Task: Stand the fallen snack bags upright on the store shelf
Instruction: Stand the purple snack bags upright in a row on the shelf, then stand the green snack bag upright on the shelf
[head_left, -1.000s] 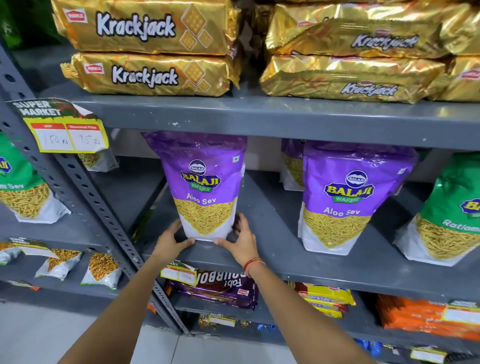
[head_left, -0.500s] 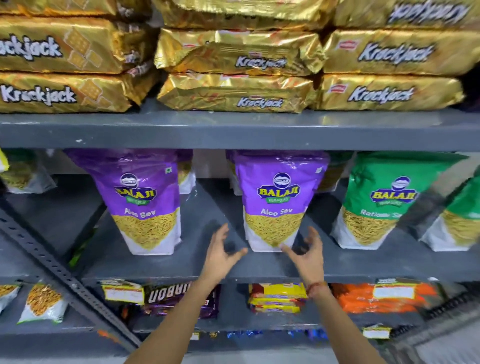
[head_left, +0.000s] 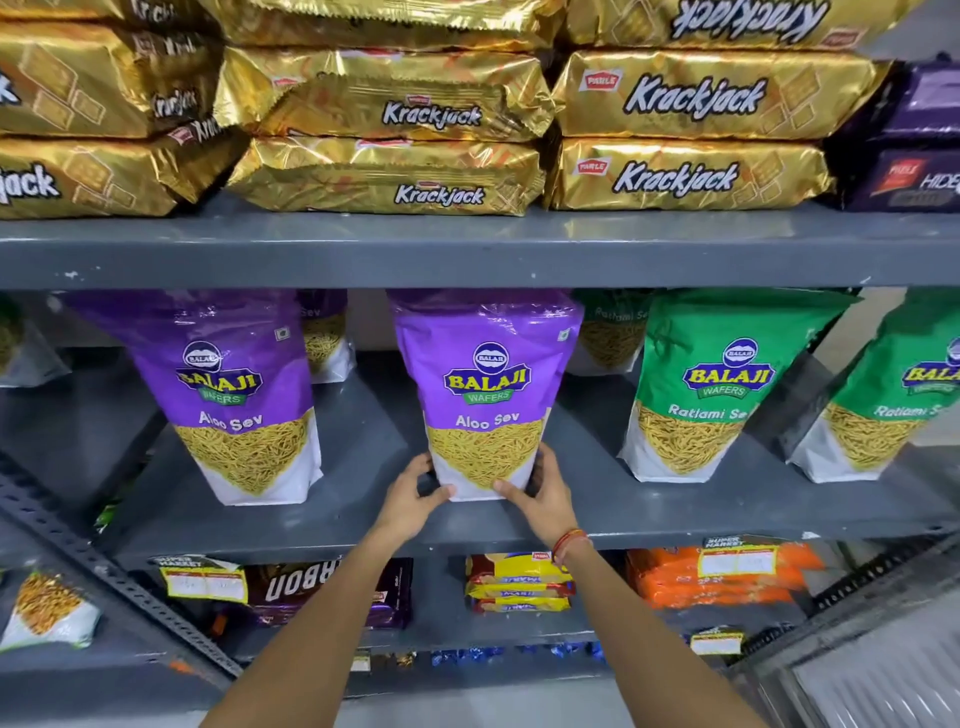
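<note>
A purple Aloo Sev bag (head_left: 485, 379) stands upright in the middle of the grey shelf (head_left: 363, 525). My left hand (head_left: 413, 496) grips its lower left corner and my right hand (head_left: 543, 493) grips its lower right corner. A second purple Aloo Sev bag (head_left: 234, 384) stands upright to the left, untouched. Two green Ratlami Sev bags (head_left: 711, 384) (head_left: 893, 395) stand to the right, leaning slightly. More bags stand behind, partly hidden.
Gold Krackjack packs (head_left: 685, 176) are stacked on the shelf above, its front edge (head_left: 467, 249) low over the bags. Below lie biscuit packs (head_left: 519, 582) and orange packs (head_left: 711, 577). A slotted upright post (head_left: 104, 566) runs diagonally at the left.
Both hands left the left purple bag, moved right with fingers spread, and now clasp the base of the middle purple bag. The view shifted right.
</note>
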